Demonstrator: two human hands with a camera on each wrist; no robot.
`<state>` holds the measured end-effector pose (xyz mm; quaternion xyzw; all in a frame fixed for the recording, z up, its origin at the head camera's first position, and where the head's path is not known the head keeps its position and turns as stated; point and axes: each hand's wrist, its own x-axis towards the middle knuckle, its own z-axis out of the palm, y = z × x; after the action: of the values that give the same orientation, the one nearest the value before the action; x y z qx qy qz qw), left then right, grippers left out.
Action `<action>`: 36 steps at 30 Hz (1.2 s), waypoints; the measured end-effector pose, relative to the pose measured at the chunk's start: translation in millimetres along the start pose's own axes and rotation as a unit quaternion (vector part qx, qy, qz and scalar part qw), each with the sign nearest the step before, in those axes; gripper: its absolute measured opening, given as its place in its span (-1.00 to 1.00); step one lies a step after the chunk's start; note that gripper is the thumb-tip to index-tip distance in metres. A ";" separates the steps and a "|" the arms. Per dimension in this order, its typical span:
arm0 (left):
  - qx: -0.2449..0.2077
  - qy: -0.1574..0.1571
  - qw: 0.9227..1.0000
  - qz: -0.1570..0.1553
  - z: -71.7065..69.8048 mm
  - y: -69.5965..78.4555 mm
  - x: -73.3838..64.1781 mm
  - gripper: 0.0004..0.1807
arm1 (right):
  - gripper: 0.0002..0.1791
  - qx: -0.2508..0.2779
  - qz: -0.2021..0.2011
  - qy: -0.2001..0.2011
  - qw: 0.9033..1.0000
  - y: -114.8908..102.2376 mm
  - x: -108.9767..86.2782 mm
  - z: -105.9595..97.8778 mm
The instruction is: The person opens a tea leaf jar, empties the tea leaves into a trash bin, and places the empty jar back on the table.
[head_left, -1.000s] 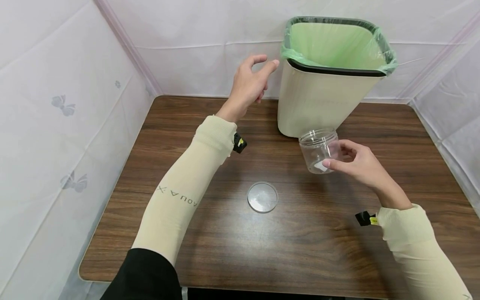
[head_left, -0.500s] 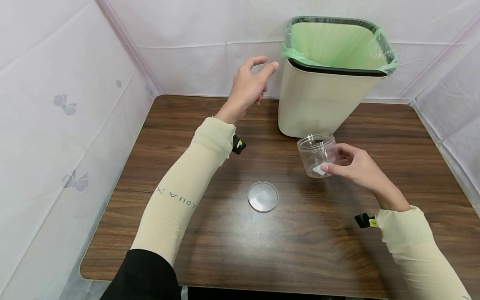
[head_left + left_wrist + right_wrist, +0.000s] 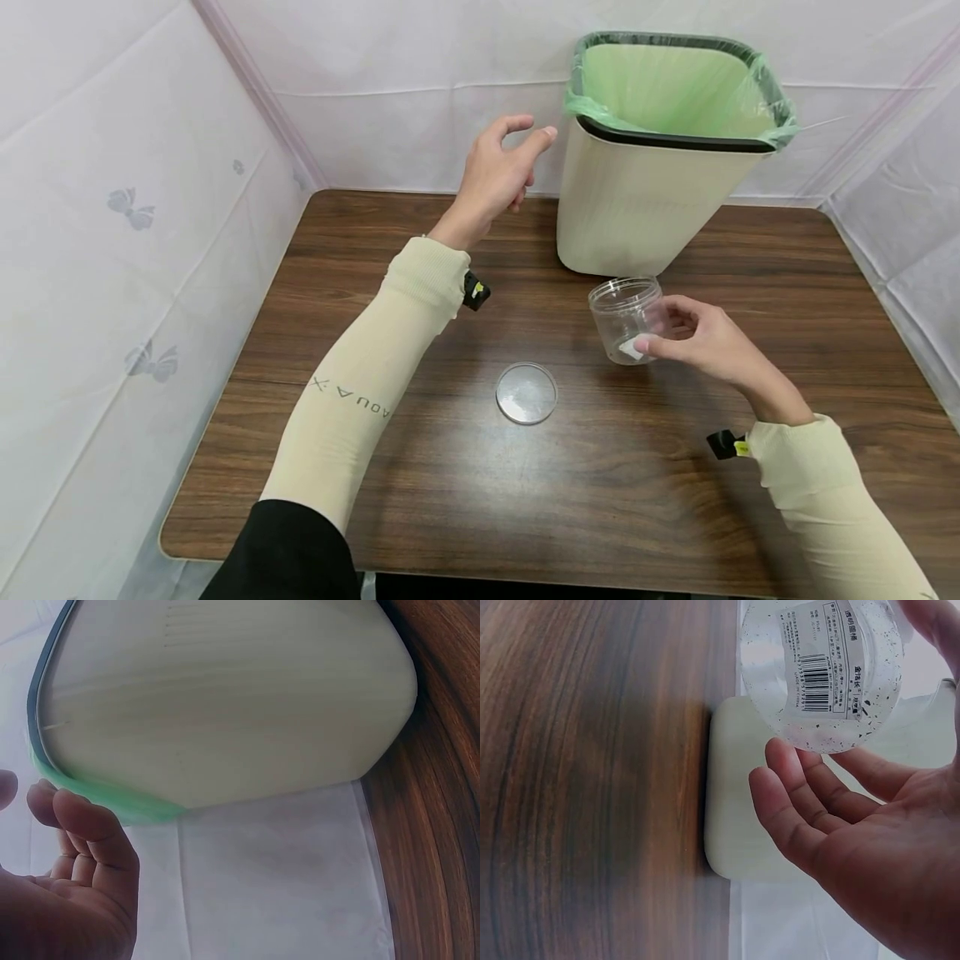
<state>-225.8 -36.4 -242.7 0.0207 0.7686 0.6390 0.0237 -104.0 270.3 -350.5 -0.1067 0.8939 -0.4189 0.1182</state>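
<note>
My right hand (image 3: 708, 346) grips a clear plastic jar (image 3: 609, 327) by its side, thumb in front and fingers behind. The jar has no lid on it, and its mouth faces up. In the right wrist view, the jar's base (image 3: 769, 667) shows a white barcode label (image 3: 821, 664) and small dark specks. A round clear lid (image 3: 527, 393) lies flat on the table, left of the jar and nearer to me. Beside the trash can (image 3: 637, 200), my left hand (image 3: 497, 171) hangs in the air with loosely bent fingers, holding nothing.
The tall cream trash can stands at the back of the wooden table (image 3: 420, 500), with a green bag (image 3: 660, 92) folded over its black rim. White curtains (image 3: 412, 50) enclose the table at the back and both sides.
My right hand has brought the jar toward me and slightly left, away from the trash can's foot. The left hand has barely moved, and the lid lies in the same place.
</note>
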 end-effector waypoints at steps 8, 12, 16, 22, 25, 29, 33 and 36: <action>-0.005 -0.002 1.000 -0.005 -0.7 -1.7 0.6 -0.46 | -0.41 0.008 -0.005 -0.012 1.000 1.1 0.3 3.5; -0.004 -0.004 1.000 -0.008 -1.1 -2.1 0.2 -0.45 | -0.42 0.004 -0.001 -0.021 1.000 0.8 0.3 5.8; -0.002 -0.004 1.000 -0.010 -1.7 -2.7 -0.5 -0.45 | -0.39 -0.001 0.009 -0.033 0.999 2.3 0.4 8.2; 0.000 -0.004 1.000 -0.008 -2.2 -3.6 -1.0 -0.45 | -0.34 0.001 0.017 -0.044 0.999 5.6 1.0 11.3; 0.002 -0.004 1.000 -0.008 -2.3 -4.3 -1.1 -0.45 | -0.33 0.004 0.017 -0.051 0.999 6.3 0.7 12.4; 0.000 -0.005 1.000 -0.009 -2.5 -5.7 -1.4 -0.45 | -0.31 0.002 0.016 -0.058 0.998 7.7 0.0 13.3; -0.003 -0.005 1.000 -0.010 -2.7 -7.2 -1.8 -0.45 | -0.32 0.000 0.021 -0.061 0.998 9.8 0.3 15.2; -0.005 -0.005 1.000 -0.011 -2.9 -8.0 -2.2 -0.45 | -0.32 -0.001 0.020 -0.064 0.998 12.3 1.1 17.1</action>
<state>-223.8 -40.8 -250.0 0.0151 0.7657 0.6421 0.0348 -101.1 265.3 -370.7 -0.1156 0.8869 -0.4078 0.1836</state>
